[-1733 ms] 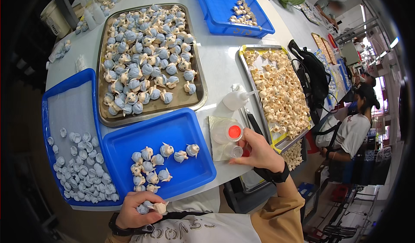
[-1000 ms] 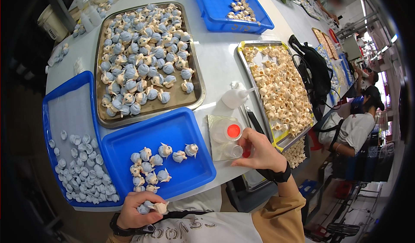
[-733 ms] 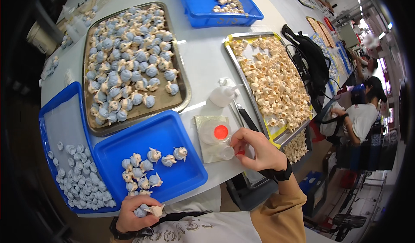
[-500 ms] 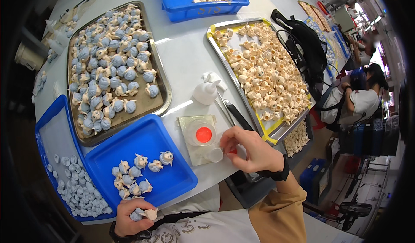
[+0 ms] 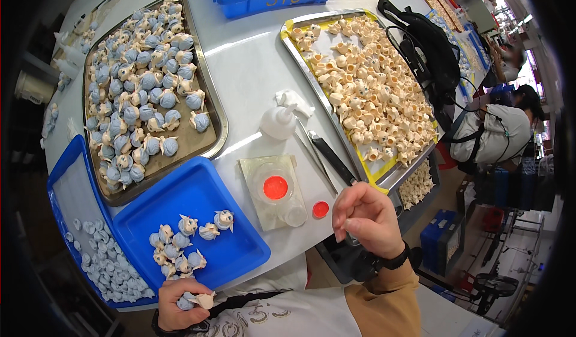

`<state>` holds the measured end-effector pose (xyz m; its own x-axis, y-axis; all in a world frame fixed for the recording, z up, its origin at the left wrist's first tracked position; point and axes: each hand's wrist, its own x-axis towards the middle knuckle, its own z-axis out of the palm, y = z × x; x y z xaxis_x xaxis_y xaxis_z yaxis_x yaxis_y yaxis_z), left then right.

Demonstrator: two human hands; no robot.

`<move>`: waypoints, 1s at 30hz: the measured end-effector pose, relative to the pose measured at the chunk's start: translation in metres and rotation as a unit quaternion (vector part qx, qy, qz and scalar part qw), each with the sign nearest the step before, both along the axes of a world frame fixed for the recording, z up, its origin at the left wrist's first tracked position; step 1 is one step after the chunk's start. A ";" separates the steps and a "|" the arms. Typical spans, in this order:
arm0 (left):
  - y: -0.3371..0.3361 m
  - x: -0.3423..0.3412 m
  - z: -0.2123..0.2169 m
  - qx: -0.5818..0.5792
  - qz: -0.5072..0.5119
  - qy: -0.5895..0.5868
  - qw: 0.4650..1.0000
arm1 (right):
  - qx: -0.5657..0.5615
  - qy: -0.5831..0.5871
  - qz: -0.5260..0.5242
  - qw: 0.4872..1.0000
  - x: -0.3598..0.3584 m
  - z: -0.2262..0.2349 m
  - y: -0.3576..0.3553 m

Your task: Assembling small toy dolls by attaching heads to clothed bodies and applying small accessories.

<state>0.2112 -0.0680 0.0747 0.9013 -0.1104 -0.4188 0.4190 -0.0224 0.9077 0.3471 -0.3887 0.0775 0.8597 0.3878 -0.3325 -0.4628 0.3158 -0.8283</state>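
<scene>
Small blue-and-cream head (image 5: 203,301) gripped by curled fingers and thumb in the left hand (image 5: 177,306), near left, blue tray (image 5: 210,193) set just beyond, right hand (image 5: 366,220) held half open, seemingly empty, right of a red disc (image 5: 320,209)

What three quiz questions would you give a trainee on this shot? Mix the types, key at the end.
1. Which hand holds the blue-and-cream figurine part?

2. What lies between the small clear cup and the right hand?
A) a squeeze bottle
B) a red disc
C) a black bag

3. Fill in the colour: the black-handled tool lies on the table, alongside the metal tray holding a crowd of ____ parts.

Key: 1. The left hand. 2. B. 3. Cream.
</scene>
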 end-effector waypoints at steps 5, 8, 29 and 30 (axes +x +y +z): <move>0.002 -0.003 0.001 0.005 -0.010 -0.011 1.000 | 0.098 -0.008 -0.020 0.995 -0.017 -0.002 0.005; 0.002 -0.005 0.003 0.009 -0.009 -0.011 1.000 | 0.075 -0.038 -0.034 0.996 -0.028 -0.011 0.006; 0.026 0.018 0.020 -0.056 0.071 -0.045 0.995 | -0.324 -0.315 -0.069 0.890 -0.005 -0.047 -0.004; 0.027 0.019 0.020 -0.054 0.071 -0.041 0.995 | -0.331 -0.305 -0.067 0.891 -0.005 -0.046 -0.004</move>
